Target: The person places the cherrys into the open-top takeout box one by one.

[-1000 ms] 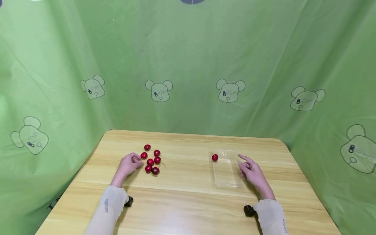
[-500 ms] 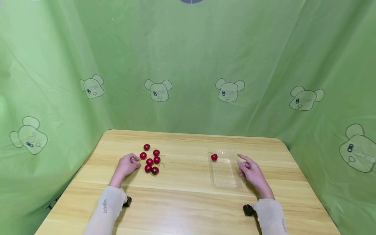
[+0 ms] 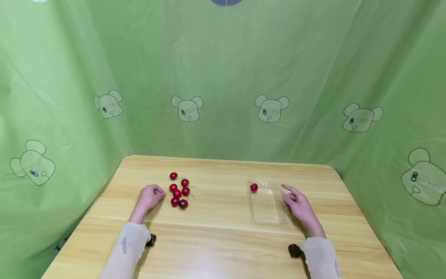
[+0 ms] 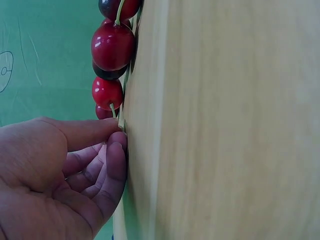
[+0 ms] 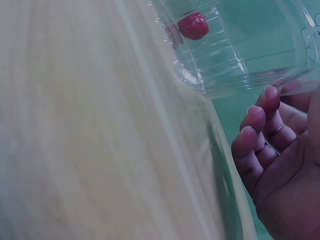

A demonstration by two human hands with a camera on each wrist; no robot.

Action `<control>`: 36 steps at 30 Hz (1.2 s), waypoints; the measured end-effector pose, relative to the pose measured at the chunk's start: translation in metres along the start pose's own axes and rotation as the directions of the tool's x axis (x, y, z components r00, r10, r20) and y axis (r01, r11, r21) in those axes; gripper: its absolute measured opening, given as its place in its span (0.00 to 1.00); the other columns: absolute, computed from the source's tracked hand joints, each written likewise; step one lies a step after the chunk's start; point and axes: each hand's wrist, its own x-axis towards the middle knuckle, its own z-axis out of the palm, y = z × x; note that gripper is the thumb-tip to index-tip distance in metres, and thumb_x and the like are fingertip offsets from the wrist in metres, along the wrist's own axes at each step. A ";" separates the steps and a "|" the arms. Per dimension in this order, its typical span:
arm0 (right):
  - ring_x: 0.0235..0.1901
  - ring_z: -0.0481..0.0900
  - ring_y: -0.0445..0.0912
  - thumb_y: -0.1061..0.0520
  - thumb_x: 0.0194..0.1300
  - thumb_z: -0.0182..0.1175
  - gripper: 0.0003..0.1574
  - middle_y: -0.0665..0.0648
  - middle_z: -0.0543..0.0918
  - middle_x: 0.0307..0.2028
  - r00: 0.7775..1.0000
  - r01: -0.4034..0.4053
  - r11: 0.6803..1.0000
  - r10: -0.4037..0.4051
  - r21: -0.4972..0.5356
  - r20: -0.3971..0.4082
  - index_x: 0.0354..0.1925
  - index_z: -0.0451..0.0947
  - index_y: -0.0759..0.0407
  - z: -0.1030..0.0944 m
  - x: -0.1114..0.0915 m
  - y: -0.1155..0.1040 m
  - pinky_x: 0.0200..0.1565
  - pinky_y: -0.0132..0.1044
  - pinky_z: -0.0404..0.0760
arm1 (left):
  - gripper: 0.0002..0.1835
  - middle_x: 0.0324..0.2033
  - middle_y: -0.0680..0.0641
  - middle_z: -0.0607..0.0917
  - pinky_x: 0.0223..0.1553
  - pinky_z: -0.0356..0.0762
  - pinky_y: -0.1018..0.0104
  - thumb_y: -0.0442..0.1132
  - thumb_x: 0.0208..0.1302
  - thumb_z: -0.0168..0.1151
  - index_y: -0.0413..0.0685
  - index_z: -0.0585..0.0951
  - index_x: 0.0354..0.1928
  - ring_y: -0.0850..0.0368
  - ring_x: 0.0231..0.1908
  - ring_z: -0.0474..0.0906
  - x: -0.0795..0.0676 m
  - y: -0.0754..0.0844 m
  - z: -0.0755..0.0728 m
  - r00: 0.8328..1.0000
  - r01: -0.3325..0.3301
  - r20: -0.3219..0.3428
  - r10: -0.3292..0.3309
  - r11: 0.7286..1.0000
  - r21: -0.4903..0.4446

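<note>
My left hand is beside a loose group of red cherries on the table's left. In the left wrist view, thumb and index finger pinch the end of a stem that belongs to the bright red cherry just beyond them. That cherry lies at the group's near-left side. On the right, a clear plastic container holds one cherry in its far left corner. My right hand is at the container's right side, fingers loosely bent; one fingertip appears to touch its edge.
A pale wooden table carries everything, with bare wood between the cherries and the container. A green curtain printed with bear heads surrounds its back and sides. Black wrist cameras sit by the sleeves.
The cherry nearest my left hand has shifted slightly right, closer to the others, and my left fingers have closed on its stem. My right hand and the container hold still.
</note>
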 end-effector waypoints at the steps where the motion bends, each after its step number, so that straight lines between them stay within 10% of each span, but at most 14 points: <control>1: 0.23 0.74 0.42 0.55 0.80 0.55 0.34 0.67 0.79 0.29 1.000 0.000 1.000 0.000 0.000 0.000 0.77 0.60 0.64 0.000 0.000 0.000 0.24 0.35 0.78 | 0.06 0.28 0.47 0.85 0.38 0.74 0.64 0.37 0.66 0.69 0.40 0.85 0.39 0.55 0.30 0.78 0.000 0.000 0.000 1.000 0.003 -0.001 -0.003 1.000 -0.003; 36: 0.22 0.74 0.44 0.56 0.80 0.54 0.33 0.67 0.77 0.29 1.000 -0.016 1.000 0.017 0.002 -0.009 0.77 0.61 0.62 0.003 -0.001 -0.003 0.23 0.36 0.78 | 0.07 0.29 0.45 0.87 0.32 0.77 0.65 0.37 0.73 0.62 0.40 0.84 0.41 0.56 0.28 0.80 -0.001 -0.001 -0.005 0.997 -0.057 -0.053 0.055 0.998 -0.030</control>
